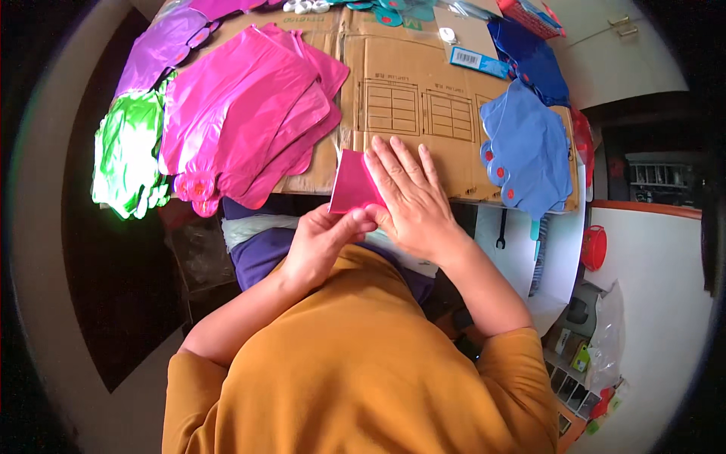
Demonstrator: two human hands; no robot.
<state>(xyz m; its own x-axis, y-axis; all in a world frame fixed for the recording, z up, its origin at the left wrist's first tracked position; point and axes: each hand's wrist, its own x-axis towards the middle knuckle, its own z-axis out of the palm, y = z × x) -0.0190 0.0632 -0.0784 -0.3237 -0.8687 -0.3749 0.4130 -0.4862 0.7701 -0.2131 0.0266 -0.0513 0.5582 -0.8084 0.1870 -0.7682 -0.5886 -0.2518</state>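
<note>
Viewing from a distance, I find the folded magenta foil piece [351,180] at the near edge of the cardboard-covered surface [389,64], its visible part running longest fore and aft. My left hand [325,240] is at its near end, thumb and fingers seemingly pinching that edge, while my right hand [408,195] lies flat over its right side, fingers outstretched, hiding its full width. Neither hand is nearer: both touch it, thumbs nearly meeting.
</note>
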